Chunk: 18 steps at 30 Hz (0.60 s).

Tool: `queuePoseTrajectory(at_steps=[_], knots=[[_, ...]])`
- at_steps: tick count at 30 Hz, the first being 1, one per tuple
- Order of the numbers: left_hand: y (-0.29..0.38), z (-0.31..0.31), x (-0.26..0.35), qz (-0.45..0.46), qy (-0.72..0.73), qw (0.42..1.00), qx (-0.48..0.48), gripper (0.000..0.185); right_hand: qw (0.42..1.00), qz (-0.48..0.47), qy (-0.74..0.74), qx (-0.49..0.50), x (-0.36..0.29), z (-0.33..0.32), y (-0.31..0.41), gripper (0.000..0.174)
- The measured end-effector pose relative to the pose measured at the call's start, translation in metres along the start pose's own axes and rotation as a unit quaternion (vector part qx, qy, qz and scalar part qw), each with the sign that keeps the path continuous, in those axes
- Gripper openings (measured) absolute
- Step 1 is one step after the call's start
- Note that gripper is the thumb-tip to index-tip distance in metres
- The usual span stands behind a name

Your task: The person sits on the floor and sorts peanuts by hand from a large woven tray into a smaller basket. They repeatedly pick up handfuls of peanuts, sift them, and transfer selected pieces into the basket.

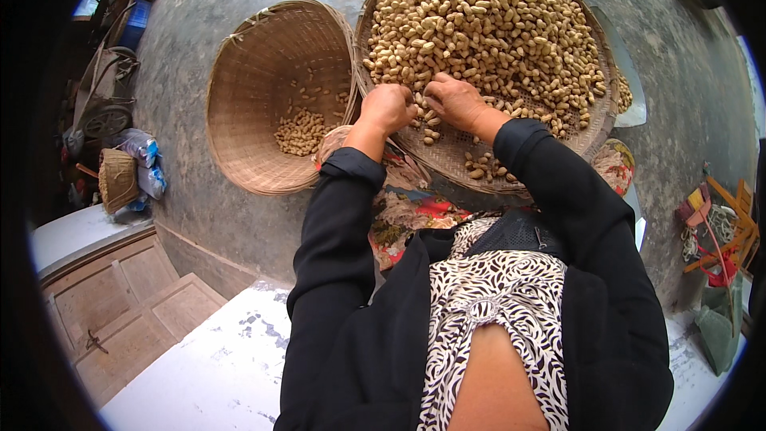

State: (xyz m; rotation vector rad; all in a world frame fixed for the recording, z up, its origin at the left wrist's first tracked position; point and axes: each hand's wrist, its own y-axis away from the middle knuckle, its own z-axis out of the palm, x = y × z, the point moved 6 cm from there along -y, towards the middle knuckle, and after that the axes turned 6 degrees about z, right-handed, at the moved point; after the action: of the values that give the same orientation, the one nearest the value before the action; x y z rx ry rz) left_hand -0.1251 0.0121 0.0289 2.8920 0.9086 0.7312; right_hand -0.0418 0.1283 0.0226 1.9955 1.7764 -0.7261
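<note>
A heap of unshelled peanuts (479, 18) lies on a round woven bamboo tray (443, 164) in front of me. Over the tray's near left part, my left hand (389, 109) has its fingers curled at the peanuts beside the heap. Close on its right is my right hand (456, 102), fingers bent down at the heap's near edge. Whether either hand grips a peanut cannot be told, as the fingertips are partly hidden. Left of the tray, a deep woven bamboo basket (239, 102) leans with its mouth towards me, a small pile of peanuts (302, 131) inside.
Behind the tray's right side is a pale sheet or bag (631, 93) with more peanuts. A handcart (105, 90) and a small wicker basket (118, 179) are at the far left, above a wooden door (137, 311). A wooden frame (739, 215) stands at the right.
</note>
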Motion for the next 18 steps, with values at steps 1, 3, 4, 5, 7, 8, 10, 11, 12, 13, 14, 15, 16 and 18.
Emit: queuePoseTrajectory(at_steps=[1,3,4,5,7,8,10,11,12,13,14,15,16,18], knots=[[0.001,0.004,0.005,0.022,-0.021,0.999,-0.027,0.022,0.999,0.021,0.025,-0.018,-0.002,0.006,-0.005,0.015],[0.001,0.011,0.005,0.034,-0.053,0.996,-0.065,0.020,0.994,0.061,0.074,-0.055,-0.003,0.017,-0.013,0.017],[0.001,0.014,0.004,0.034,-0.062,0.995,-0.073,0.021,0.991,0.078,0.092,-0.054,-0.004,0.021,-0.015,0.021],[0.001,0.016,0.002,0.034,-0.071,0.994,-0.081,0.021,0.990,0.085,0.098,-0.058,-0.004,0.023,-0.017,0.022],[0.001,0.016,0.002,0.042,-0.060,0.995,-0.074,0.021,0.986,0.099,0.113,-0.073,-0.004,0.028,-0.020,0.023],[0.001,0.015,0.004,0.056,-0.059,0.995,-0.061,0.020,0.989,0.110,0.071,-0.062,-0.001,0.026,-0.020,0.023],[0.001,0.018,-0.001,0.064,-0.066,0.995,-0.050,0.017,0.991,0.126,-0.011,-0.041,0.010,0.016,-0.019,0.025],[0.001,0.020,-0.003,0.059,-0.074,0.994,-0.055,0.016,0.973,0.149,-0.167,-0.052,0.019,0.012,-0.023,0.026],[0.001,0.024,-0.007,0.052,-0.081,0.994,-0.060,0.015,0.933,0.215,-0.273,-0.094,0.029,0.011,-0.020,0.027],[0.003,0.025,-0.008,0.056,-0.081,0.993,-0.057,0.015,0.874,0.278,-0.374,-0.136,0.033,0.011,-0.014,0.027],[0.005,0.025,-0.009,0.059,-0.082,0.993,-0.054,0.015,0.872,0.272,-0.392,-0.112,0.030,0.005,-0.014,0.023],[0.004,0.024,-0.007,0.067,-0.085,0.993,-0.052,0.015,0.922,0.200,-0.314,-0.106,0.026,0.001,-0.016,0.021],[0.003,0.025,-0.006,0.062,-0.084,0.993,-0.061,0.016,0.959,0.126,-0.232,-0.099,0.019,-0.001,-0.016,0.020],[0.001,0.024,0.000,0.051,-0.083,0.992,-0.080,0.017,0.997,-0.016,-0.024,-0.073,0.005,0.002,-0.012,0.022]])
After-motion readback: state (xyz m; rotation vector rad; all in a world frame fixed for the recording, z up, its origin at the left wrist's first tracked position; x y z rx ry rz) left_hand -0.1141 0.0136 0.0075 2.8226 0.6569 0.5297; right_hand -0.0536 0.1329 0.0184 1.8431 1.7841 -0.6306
